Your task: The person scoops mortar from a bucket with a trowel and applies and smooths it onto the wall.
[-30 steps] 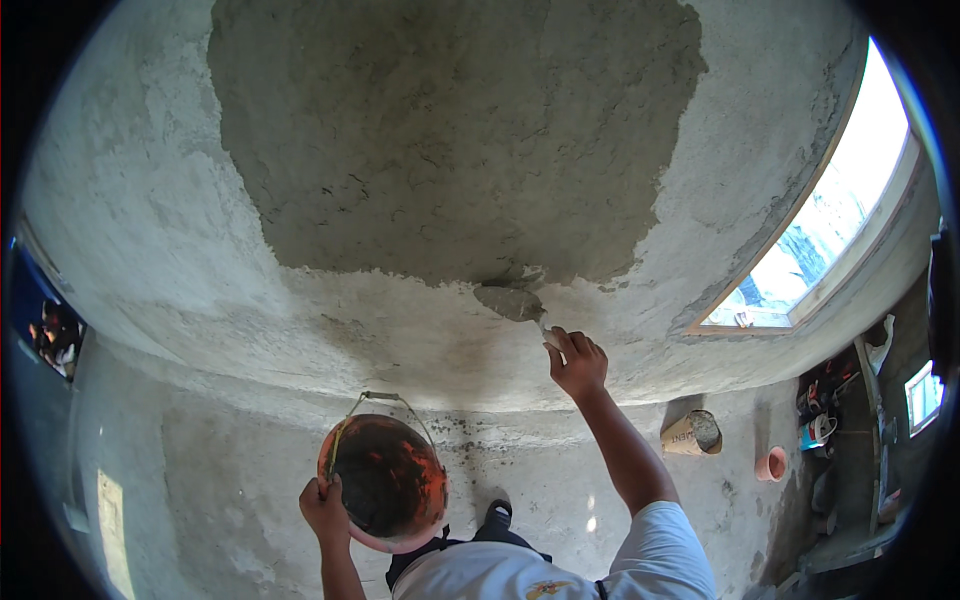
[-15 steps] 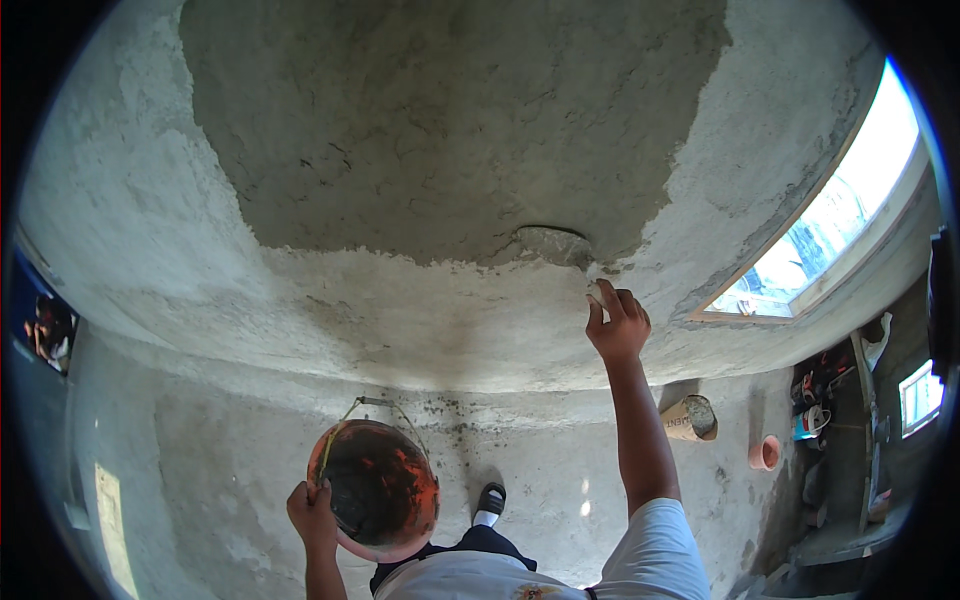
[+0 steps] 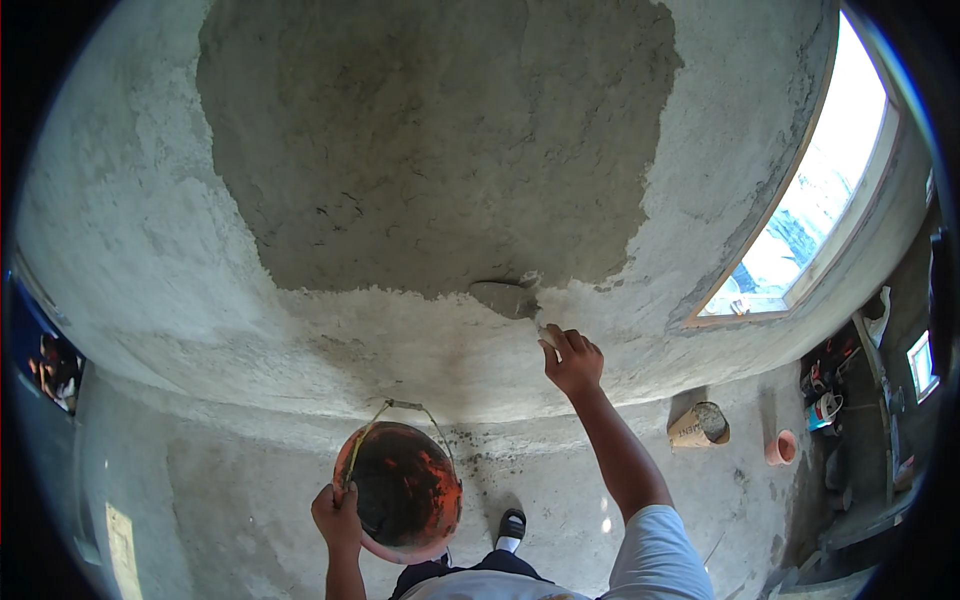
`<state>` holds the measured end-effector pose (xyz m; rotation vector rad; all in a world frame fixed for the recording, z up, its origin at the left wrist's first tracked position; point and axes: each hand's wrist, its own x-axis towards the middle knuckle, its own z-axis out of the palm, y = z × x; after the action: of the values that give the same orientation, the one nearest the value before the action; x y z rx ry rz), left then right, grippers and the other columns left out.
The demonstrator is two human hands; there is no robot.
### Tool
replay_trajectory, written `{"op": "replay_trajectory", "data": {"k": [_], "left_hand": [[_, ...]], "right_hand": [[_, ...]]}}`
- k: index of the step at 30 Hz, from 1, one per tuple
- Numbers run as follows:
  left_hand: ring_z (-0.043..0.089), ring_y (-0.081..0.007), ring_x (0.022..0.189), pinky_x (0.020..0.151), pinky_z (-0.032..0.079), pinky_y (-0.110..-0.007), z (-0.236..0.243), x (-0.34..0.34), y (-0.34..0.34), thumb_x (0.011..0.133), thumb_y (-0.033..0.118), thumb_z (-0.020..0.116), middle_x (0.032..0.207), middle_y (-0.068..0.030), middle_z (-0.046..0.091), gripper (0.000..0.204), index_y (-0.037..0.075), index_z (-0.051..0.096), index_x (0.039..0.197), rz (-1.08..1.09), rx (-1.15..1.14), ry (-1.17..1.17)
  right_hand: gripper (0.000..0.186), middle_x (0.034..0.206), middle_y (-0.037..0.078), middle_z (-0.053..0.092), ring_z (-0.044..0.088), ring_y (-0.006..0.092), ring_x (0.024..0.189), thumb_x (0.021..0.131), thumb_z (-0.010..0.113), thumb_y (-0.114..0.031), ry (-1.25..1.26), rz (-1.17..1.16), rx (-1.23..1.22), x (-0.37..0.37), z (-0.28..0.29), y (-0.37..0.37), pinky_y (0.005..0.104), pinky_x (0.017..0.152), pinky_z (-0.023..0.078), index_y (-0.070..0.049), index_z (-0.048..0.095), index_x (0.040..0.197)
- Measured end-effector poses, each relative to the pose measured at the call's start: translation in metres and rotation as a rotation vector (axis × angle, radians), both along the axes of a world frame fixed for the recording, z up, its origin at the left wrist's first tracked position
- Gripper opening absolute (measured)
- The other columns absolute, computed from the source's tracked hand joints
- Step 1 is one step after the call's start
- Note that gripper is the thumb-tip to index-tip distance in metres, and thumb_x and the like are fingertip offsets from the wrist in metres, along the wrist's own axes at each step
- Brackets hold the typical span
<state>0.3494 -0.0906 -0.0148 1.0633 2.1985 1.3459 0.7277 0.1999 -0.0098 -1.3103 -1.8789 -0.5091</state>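
My right hand (image 3: 574, 360) is closed round the handle of a trowel (image 3: 506, 298). The trowel's blade lies against the wall at the lower edge of a dark, damp patch of plaster (image 3: 430, 150). A little wet mortar shows along the blade's upper edge. Down to the left, my left hand (image 3: 338, 515) grips the rim of an orange bucket (image 3: 437, 492), tilted so that its inside shows. Grey mortar smears coat the inside of the bucket. Its wire handle (image 3: 404, 405) stands up on the wall side.
A window (image 3: 790, 220) opens in the wall at the right. On the floor stand an open paper sack (image 3: 690, 430) of grey material and a small orange pot (image 3: 780, 448). Farther right are a white-and-blue bucket (image 3: 824, 411) and planks. My sandalled foot (image 3: 511, 524) is beside the bucket.
The trowel and my right hand have moved left along the patch's lower edge. My left hand still holds the bucket. The whole view has shifted slightly.
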Motion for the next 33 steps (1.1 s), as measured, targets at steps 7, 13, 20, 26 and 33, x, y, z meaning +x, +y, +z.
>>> {"op": "replay_trajectory", "data": {"k": [7, 13, 20, 26, 33], "left_hand": [[0.034, -0.0145, 0.052, 0.051, 0.03, -0.036, -0.001, -0.003, -0.005, 0.083, 0.008, 0.074, 0.053, -0.0054, 0.04, 0.039, 0.002, 0.042, 0.062, 0.005, -0.022, -0.078], [0.037, -0.0109, 0.057, 0.053, 0.032, -0.034, -0.007, -0.005, -0.015, 0.086, 0.007, 0.071, 0.057, -0.0014, 0.044, 0.037, 0.002, 0.043, 0.063, -0.011, -0.073, -0.044], [0.035, -0.0169, 0.052, 0.051, 0.03, -0.037, -0.01, -0.006, -0.018, 0.082, 0.008, 0.074, 0.053, -0.0075, 0.042, 0.037, 0.001, 0.044, 0.062, 0.048, -0.053, -0.02], [0.035, -0.0136, 0.054, 0.052, 0.03, -0.035, 0.003, 0.001, -0.016, 0.084, 0.006, 0.072, 0.055, -0.0043, 0.042, 0.036, 0.002, 0.043, 0.063, 0.02, -0.094, -0.018], [0.033, -0.0139, 0.052, 0.05, 0.029, -0.036, -0.004, -0.009, -0.019, 0.083, 0.008, 0.074, 0.053, -0.0046, 0.039, 0.041, 0.002, 0.04, 0.061, 0.024, -0.058, -0.054]], "right_hand": [[0.031, 0.08, 0.002, 0.063, 0.063, 0.0241, 0.066, 0.083, 0.075, -0.028, 0.024, -0.109, 0.135, 0.03, 0.049, 0.032, 0.0398, 0.057, 0.053, -0.02, 0.071, 0.113], [0.031, 0.08, 0.003, 0.063, 0.064, 0.0251, 0.065, 0.083, 0.075, -0.026, -0.041, -0.079, 0.231, 0.049, 0.09, 0.027, 0.0383, 0.055, 0.052, -0.02, 0.071, 0.113], [0.026, 0.078, 0.002, 0.065, 0.066, 0.023, 0.064, 0.086, 0.075, -0.026, 0.066, 0.051, 0.115, 0.014, 0.037, -0.002, 0.0363, 0.054, 0.053, -0.019, 0.071, 0.11], [0.029, 0.08, 0.0, 0.063, 0.066, 0.0228, 0.065, 0.083, 0.075, -0.03, -0.036, -0.084, 0.075, 0.002, 0.008, 0.021, 0.0389, 0.056, 0.053, -0.022, 0.07, 0.11], [0.031, 0.082, 0.002, 0.066, 0.066, 0.0263, 0.065, 0.083, 0.076, -0.028, 0.083, -0.13, 0.2, 0.02, 0.055, 0.027, 0.0384, 0.053, 0.052, -0.019, 0.071, 0.112]]}}
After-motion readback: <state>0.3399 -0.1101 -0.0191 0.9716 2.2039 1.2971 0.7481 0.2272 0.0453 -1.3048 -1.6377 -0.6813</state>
